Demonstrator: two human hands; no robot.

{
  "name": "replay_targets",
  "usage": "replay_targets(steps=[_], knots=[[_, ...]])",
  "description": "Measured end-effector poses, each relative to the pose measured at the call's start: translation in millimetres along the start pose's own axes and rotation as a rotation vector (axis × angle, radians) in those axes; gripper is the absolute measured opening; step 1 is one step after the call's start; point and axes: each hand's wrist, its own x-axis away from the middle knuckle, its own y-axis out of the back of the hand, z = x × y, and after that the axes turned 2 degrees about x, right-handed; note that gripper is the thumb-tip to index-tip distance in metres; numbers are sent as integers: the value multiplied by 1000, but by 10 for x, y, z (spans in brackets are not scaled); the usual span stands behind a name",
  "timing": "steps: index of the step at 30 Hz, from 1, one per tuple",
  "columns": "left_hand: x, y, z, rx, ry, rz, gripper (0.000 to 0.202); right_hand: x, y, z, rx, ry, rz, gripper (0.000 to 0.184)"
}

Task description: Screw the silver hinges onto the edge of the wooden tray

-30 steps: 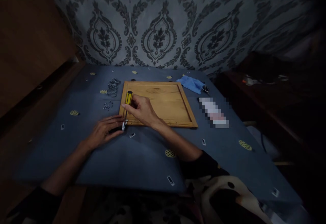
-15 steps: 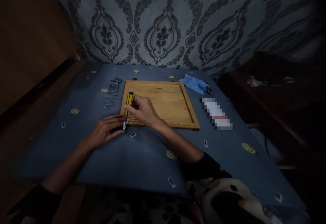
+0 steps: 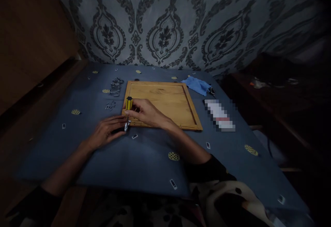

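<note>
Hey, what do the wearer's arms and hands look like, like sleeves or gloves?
The left hand and right hand are both bare, with no gloves. The left sleeve looks black and stops on the forearm. The right sleeve has a black end, then cream fabric with dark patches.

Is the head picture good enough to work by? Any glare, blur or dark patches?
Head view: dim overall, far right nearly black; no strong glare on the wooden panel. Head view: the yellow-and-black screwdriver handle reads clearly, but its tip near the metal piece is hard to make out. Head view: blocky pixels hide the item right of the panel.
</note>
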Motion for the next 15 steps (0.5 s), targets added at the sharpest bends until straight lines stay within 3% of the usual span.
replay_targets(steps=[6, 15], knots=[[11, -13, 12, -4, -1, -9, 28, 6, 39, 18, -7, -11, 39, 14], [46, -36, 38, 17, 33, 9, 28, -49, -280, 9, 129, -86, -262, 45]])
